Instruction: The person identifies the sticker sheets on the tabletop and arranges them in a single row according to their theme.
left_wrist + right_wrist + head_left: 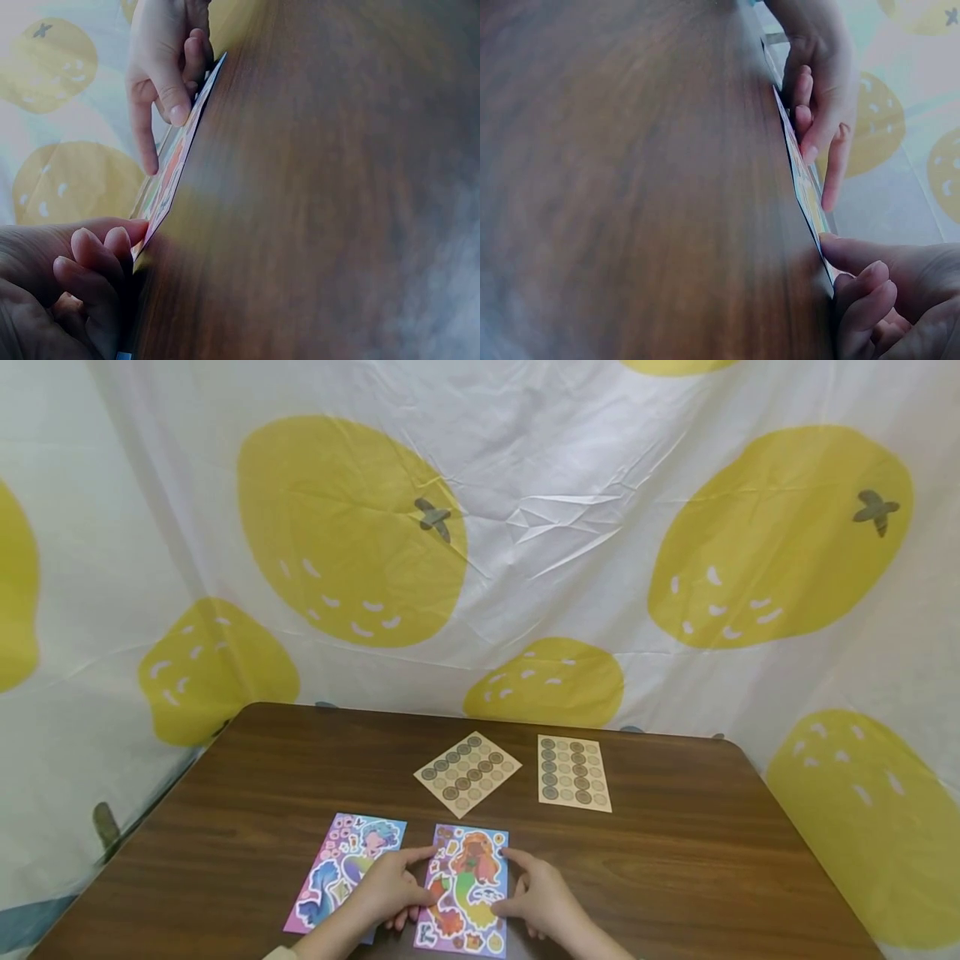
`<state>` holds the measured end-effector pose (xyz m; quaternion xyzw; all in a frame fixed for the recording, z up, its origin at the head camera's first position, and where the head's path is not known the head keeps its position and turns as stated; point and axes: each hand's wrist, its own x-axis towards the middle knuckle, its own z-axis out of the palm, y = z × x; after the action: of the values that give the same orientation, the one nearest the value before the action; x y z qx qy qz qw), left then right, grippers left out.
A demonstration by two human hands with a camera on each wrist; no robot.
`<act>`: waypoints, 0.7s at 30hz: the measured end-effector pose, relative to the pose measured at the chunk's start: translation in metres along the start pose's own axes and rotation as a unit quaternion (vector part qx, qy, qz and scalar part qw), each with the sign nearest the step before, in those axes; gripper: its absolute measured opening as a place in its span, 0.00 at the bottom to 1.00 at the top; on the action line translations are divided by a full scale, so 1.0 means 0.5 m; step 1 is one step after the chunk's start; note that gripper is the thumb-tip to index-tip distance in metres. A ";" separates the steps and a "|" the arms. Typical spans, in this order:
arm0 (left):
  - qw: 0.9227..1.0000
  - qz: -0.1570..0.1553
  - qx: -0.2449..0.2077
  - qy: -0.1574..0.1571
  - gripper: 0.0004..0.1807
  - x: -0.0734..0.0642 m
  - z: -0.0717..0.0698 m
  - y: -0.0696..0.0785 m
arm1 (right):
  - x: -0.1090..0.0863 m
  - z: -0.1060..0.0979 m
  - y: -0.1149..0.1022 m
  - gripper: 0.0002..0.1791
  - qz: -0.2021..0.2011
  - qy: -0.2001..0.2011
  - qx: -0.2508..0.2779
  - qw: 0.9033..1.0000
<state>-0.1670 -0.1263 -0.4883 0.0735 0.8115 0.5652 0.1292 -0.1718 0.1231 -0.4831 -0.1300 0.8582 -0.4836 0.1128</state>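
A mermaid sticker sheet (468, 889), with an orange-haired figure and a green and yellow tail, lies between both hands at the table's near side. My left hand (392, 887) holds its left edge, thumb on the margin and index finger reaching toward the upper corner. On the opposite edge, my right hand (546, 897) grips the same way. The left wrist view shows the left thumb (135, 229) on the sheet, other fingers curled below. Partly behind the left hand and forearm is a second mermaid sheet (322, 887), pink and blue with a blue-haired figure.
Two beige sheets of round stickers lie farther back: a tilted one (467, 774) and a straighter one (574, 773) to its right. They rest on a dark brown wooden table (697, 843). Behind the table hangs a white cloth (525, 577) printed with yellow fruit.
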 end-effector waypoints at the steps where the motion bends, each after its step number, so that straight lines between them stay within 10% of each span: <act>1: 1.000 0.000 0.000 0.000 0.40 0.000 0.000 0.000 | 0.000 0.000 0.000 0.45 0.000 0.000 0.000 1.000; 21: 1.000 0.000 0.003 0.001 0.38 0.001 0.001 0.002 | -0.002 -0.005 -0.004 0.46 0.000 -0.008 0.004 1.000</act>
<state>-0.1677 -0.1255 -0.4876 0.0732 0.8135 0.5624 0.1284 -0.1716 0.1244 -0.4800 -0.1335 0.8554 -0.4860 0.1199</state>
